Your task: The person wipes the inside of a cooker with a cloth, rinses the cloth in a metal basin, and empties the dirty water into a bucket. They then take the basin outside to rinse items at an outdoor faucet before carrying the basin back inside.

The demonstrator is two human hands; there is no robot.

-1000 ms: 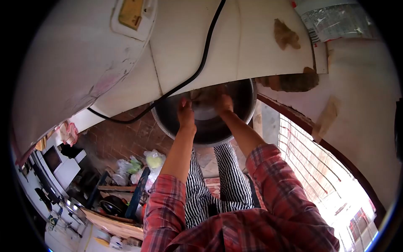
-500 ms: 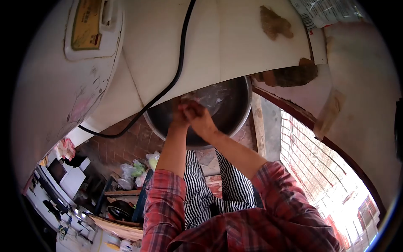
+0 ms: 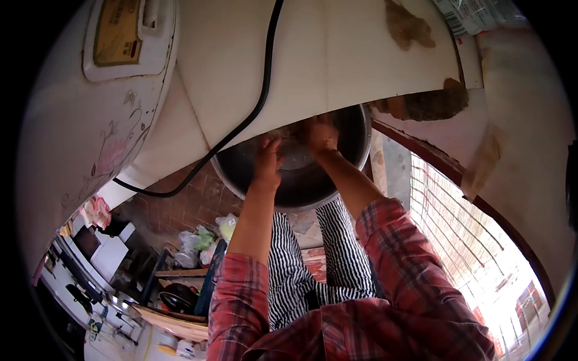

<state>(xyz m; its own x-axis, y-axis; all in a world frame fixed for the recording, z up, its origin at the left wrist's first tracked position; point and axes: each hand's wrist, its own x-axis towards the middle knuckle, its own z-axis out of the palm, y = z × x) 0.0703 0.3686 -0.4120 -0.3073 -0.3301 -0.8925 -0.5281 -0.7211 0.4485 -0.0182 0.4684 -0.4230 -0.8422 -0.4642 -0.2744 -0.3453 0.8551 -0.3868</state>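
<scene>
A large metal basin [image 3: 289,195] sits low before me, its far part hidden under the white countertop's edge. Both of my hands are inside it, apart from each other. My left hand [image 3: 268,157] is in the left half, its fingers slightly bent and spread, with nothing visible in them. My right hand [image 3: 321,137] is farther right and deeper in, smeared by motion, so its fingers cannot be made out. Between the hands the basin's dark inside shows a few pale specks, too blurred to name.
A white countertop [image 3: 295,60] overhangs the basin, with a black cable [image 3: 263,90] running across it. A white appliance [image 3: 114,114] stands at left. Plastic bags [image 3: 192,243] and a dark pan [image 3: 179,296] are at lower left. A barred opening [image 3: 451,210] is at right.
My hands were together in the basin's left part. They have moved apart, the right one going right, the left one staying on the left side.
</scene>
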